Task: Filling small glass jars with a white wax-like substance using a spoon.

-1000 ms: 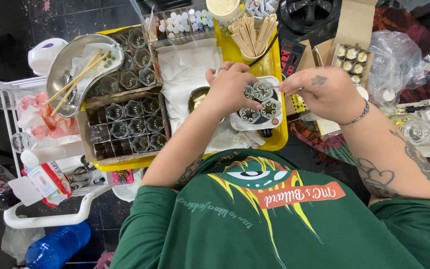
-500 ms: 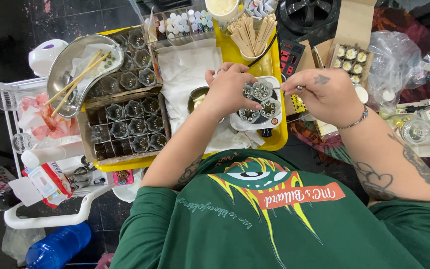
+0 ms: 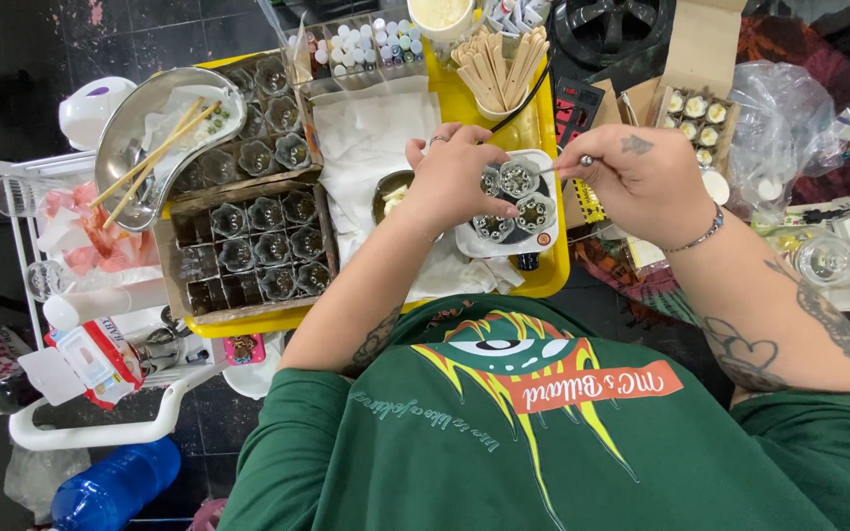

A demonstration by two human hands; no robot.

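My left hand (image 3: 453,179) rests on the left side of a small white tray (image 3: 543,229) that carries several little round clear cups, and its fingers grip one of those cups. My right hand (image 3: 641,179) is closed around a thin metal tool (image 3: 561,167) whose tip points left at a cup (image 3: 519,180) on the tray. The white tray lies on a yellow tray (image 3: 553,270) lined with white cloth (image 3: 374,138). A small metal bowl (image 3: 391,194) sits just left of my left hand.
Cardboard boxes of small glass cups (image 3: 253,251) fill the yellow tray's left side. A metal kidney dish with wooden sticks (image 3: 154,133) lies far left. Wooden sticks in a cup (image 3: 499,64) and small bottles (image 3: 371,44) stand behind. A box of filled cups (image 3: 698,116) sits at right.
Both hands stay over the white tray. My right hand has shifted slightly left, bringing the tool tip closer to the cups.
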